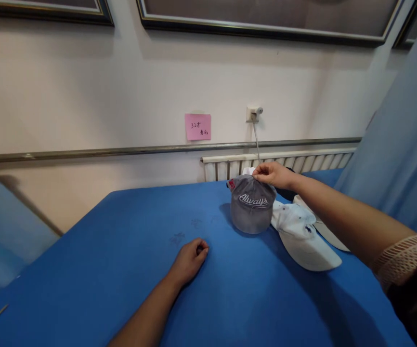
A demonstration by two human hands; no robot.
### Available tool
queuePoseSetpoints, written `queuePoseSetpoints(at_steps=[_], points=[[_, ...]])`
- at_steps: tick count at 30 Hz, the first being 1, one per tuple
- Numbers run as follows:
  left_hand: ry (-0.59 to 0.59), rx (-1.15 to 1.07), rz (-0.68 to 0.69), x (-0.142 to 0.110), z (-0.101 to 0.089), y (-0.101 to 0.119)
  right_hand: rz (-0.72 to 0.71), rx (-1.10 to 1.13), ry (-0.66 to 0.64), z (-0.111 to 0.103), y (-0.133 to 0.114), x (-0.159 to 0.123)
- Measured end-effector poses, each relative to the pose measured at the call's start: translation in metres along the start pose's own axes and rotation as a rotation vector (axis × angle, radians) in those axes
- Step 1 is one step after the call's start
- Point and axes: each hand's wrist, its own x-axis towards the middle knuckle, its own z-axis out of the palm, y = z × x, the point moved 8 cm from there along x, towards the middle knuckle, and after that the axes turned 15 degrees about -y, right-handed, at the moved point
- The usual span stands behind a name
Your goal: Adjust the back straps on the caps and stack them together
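Observation:
A grey baseball cap with white script lettering stands on the blue table, its brim pointing toward me. My right hand reaches over it and pinches the cap's top at the back. Right beside the grey cap lies a white cap with a small dark logo, partly under my right forearm. My left hand rests on the table near the middle, fingers curled into a loose fist with nothing in them.
A white radiator and a metal rail run along the wall behind the table. A pink sticky note and a wall socket with a cable are on the wall. Blue curtains hang at right and left.

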Motion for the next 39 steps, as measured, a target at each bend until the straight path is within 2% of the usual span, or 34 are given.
queuePoseSetpoints(at_steps=[2,4,6,9,12,14,18,24,28,34,37,39], points=[[-0.009,-0.005,-0.002,0.001,0.001,-0.003,-0.032,0.032,-0.033,-0.005,-0.01,0.001],[-0.009,-0.008,-0.007,0.001,0.002,-0.005,-0.032,-0.008,-0.065,-0.005,-0.01,0.006],[-0.013,-0.005,-0.014,0.001,0.002,-0.006,0.016,-0.139,-0.091,0.0,0.001,0.014],[-0.027,0.002,-0.026,0.001,0.002,-0.005,0.116,-0.352,-0.095,0.016,0.031,0.024],[-0.04,-0.009,-0.039,-0.001,0.002,-0.002,0.15,-0.436,-0.086,0.035,0.055,0.025],[-0.038,-0.009,-0.045,-0.003,0.001,0.001,0.153,-0.491,-0.069,0.043,0.061,0.023],[-0.038,0.038,-0.063,-0.005,0.001,0.006,0.119,-0.599,-0.026,0.043,0.051,0.018],[-0.056,0.076,-0.077,-0.004,0.002,0.006,0.05,-0.697,-0.04,0.038,0.034,0.018],[-0.059,0.069,-0.1,-0.003,0.001,0.003,0.078,-0.698,-0.021,0.044,0.043,0.014],[-0.061,0.053,-0.098,-0.002,-0.001,0.003,0.176,-0.655,0.098,0.049,0.055,0.003],[-0.046,0.043,-0.102,-0.001,-0.003,0.002,0.201,-0.648,0.146,0.054,0.05,-0.007],[-0.036,0.033,-0.103,-0.001,-0.003,0.001,0.19,-0.647,0.182,0.065,0.04,-0.019]])
